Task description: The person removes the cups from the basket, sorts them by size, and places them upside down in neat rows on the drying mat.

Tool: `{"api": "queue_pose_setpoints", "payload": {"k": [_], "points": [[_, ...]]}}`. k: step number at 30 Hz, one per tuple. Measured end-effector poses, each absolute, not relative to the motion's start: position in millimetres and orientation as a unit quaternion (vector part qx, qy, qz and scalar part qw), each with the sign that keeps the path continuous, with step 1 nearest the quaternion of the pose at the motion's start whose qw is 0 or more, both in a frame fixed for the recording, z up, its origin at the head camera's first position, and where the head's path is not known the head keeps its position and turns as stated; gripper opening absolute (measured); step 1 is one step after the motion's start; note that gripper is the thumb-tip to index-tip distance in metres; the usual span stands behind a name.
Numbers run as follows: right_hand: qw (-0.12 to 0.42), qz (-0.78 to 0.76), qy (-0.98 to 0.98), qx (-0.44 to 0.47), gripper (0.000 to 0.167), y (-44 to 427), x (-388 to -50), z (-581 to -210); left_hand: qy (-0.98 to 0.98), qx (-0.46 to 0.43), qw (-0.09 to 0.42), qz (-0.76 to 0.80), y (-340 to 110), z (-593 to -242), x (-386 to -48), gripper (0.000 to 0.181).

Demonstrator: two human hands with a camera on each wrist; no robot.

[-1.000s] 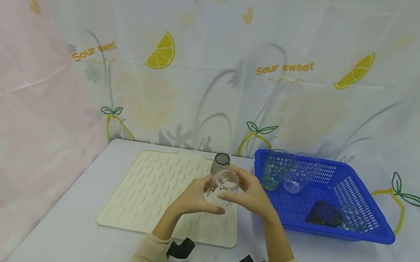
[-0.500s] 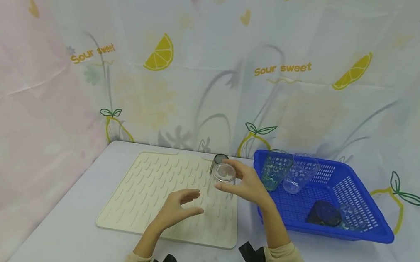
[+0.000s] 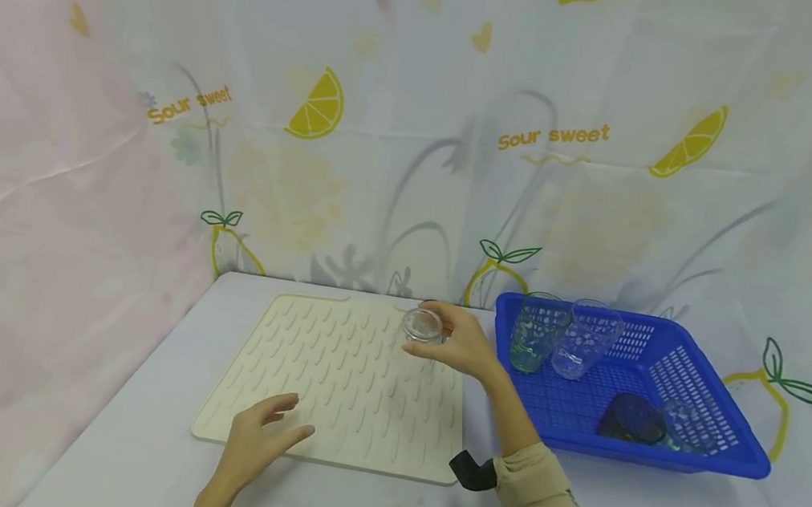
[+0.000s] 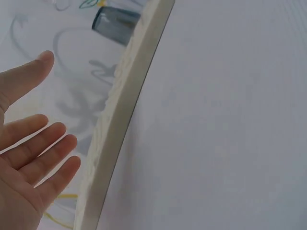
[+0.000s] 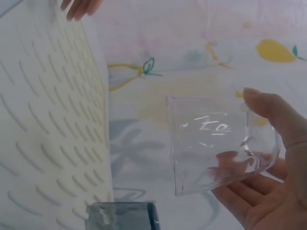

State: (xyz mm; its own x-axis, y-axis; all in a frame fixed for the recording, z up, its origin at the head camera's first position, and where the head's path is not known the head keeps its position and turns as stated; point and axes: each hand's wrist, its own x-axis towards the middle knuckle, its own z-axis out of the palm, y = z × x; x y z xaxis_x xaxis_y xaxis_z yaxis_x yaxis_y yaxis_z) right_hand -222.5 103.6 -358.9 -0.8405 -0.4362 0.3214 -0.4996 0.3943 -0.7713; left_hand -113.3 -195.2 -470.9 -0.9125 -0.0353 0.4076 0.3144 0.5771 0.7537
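Above the mat (image 3: 308, 374), a glass (image 5: 206, 148) in the right hand (image 3: 459, 343)

Over the mat's far right part, the right hand holds the glass mouth down, its rim apart from the mat. Thumb and fingers are clamped on the glass at its base end, thumb on one side, fingers on the other. Near it, at the mat's far right, a grey glass (image 4: 117, 25) stands mouth down; in the head view the right hand hides nearly all of it.

Above the mat's near edge, left of the middle, is the left hand (image 3: 259, 438), well apart from the glass. Its thumb stands away from the fingers, which are loosely stretched with small gaps between them.

Right of the mat, a basket (image 3: 559, 412) holds a green glass (image 3: 536, 341) and a pale glass (image 3: 579, 349) on the side towards the mat. Farther from the mat are a dark glass (image 3: 631, 418) and a faint glass (image 3: 684, 427); I cannot tell whether these two touch. Under the mat is a white table (image 3: 137, 423); behind it hangs a lemon-print cloth (image 3: 398, 180).
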Motion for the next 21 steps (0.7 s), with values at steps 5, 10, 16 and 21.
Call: {"api": "queue_pose_setpoints", "payload": {"k": [5,10,16,21], "points": [[0.029,0.463,-0.841,0.279,0.063,97,-231,-361,-0.877,-0.074,0.257,-0.399,-222,-477,-103,0.053],[0.016,0.457,-0.849,0.265,0.065,90,-243,-363,-0.914,-0.037,0.22,-0.339,-247,-476,-95,0.073],[0.012,0.448,-0.852,0.269,0.065,77,-256,-359,-0.945,0.019,0.116,-0.305,-264,-472,-91,0.101],[0.021,0.425,-0.864,0.27,0.066,64,-268,-355,-0.945,0.028,0.128,-0.3,-274,-474,-89,0.106]]}}
